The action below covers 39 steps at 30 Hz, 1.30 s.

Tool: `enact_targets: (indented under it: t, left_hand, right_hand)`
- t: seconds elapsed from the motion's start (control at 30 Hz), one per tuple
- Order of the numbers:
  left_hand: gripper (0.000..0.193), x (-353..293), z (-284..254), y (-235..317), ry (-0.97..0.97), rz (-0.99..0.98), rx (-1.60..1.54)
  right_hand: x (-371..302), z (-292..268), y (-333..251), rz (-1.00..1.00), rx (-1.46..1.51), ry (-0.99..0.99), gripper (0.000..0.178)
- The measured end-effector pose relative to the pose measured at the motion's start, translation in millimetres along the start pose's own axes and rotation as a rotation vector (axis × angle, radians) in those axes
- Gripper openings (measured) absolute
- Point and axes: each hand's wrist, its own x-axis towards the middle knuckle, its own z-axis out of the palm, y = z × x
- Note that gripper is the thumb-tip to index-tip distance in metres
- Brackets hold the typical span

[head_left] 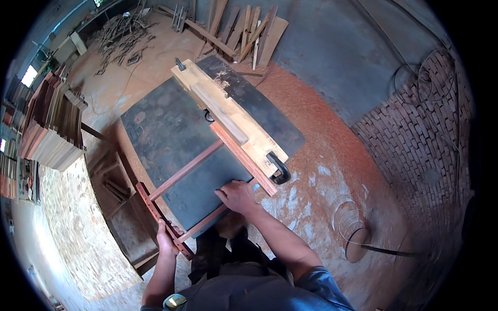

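Note:
A reddish wooden frame (188, 170) lies on the dark table, with two crosspieces joining a straight rail (244, 159) to a darker, slightly curved rail with small holes (149, 206). My left hand (166, 239) is wrapped round the lower end of the dark rail, just off the table's near left side. Over the near crosspiece (203, 222) my right hand (238, 197) is closed, close to its joint with the straight rail. That straight rail lies against a pale wooden board (228, 116) fixed across the table. Some right-hand fingers are hidden under the hand.
The dark tabletop (161, 135) carries black clamps (280, 170) at the board's ends and wood shavings (222, 83). Stacked planks (54, 122) stand at left, above an open box (122, 217). Boards (254, 33) lean on the back wall. A round disc (357, 243) lies on the dusty floor.

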Motion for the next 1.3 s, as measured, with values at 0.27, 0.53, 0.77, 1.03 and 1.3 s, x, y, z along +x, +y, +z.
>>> enact_targets:
  t: [0.27, 0.53, 0.77, 1.03, 1.3]
  left_hand:
    - [0.043, 3, 2, 8, 0.059, -0.053, -0.012]
    - [0.039, 24, 10, 24, 0.07, -0.051, -0.036]
    - [0.039, 40, 12, 42, 0.057, -0.059, -0.047]
    - [0.043, 53, 17, 58, 0.072, -0.079, 0.025]
    - [0.041, 61, 27, 76, 0.097, -0.092, 0.033]
  right_hand:
    - [14, 6, -6, 0.061, -0.012, 0.14, 0.039]
    - [41, 12, -4, 0.055, -0.005, 0.119, 0.041]
    - [63, 30, -3, 0.043, -0.002, 0.096, 0.042]
    - [78, 39, -3, 0.027, -0.053, 0.087, 0.043]
    - [96, 50, -2, 0.029, -0.069, 0.074, 0.044]
